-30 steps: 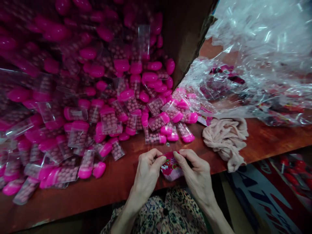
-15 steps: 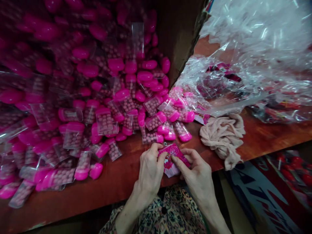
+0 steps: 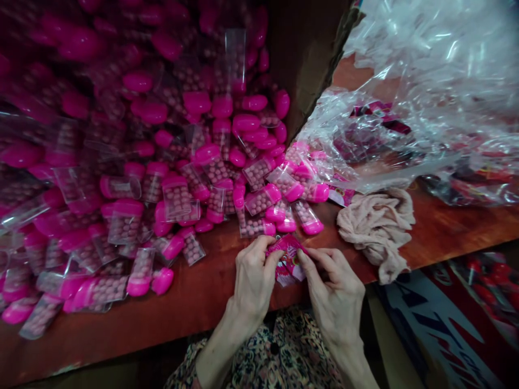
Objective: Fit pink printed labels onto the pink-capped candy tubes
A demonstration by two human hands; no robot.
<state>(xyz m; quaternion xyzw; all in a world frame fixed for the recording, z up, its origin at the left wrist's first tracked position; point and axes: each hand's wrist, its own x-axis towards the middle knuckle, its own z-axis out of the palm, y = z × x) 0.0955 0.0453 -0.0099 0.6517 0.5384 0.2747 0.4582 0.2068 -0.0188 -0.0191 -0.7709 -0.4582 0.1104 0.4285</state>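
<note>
Both my left hand [image 3: 253, 283] and my right hand [image 3: 334, 294] pinch a small pink printed packet [image 3: 288, 259] by its upper edge, just above the front of the table. Its printed design is too small to read. Close beyond my hands, a heap of small transparent bags [image 3: 176, 197] spreads across the table's left side. Each bag holds a row of pinkish beads or candies and has a bright pink cap. The nearest bags lie a short way above my left fingers.
The reddish-brown wooden table [image 3: 194, 319] has a front edge below my hands. A crumpled beige cloth [image 3: 375, 232] lies to the right. Beyond it, crumpled transparent plastic sheeting [image 3: 425, 92] covers printed packets. A brown cardboard wall [image 3: 308, 59] rises behind the heap. A printed banner [image 3: 438, 324] lies below the table at right.
The packet has turned and now stands more upright between my fingers. My right hand has moved slightly right, and the small ring near the bags no longer shows.
</note>
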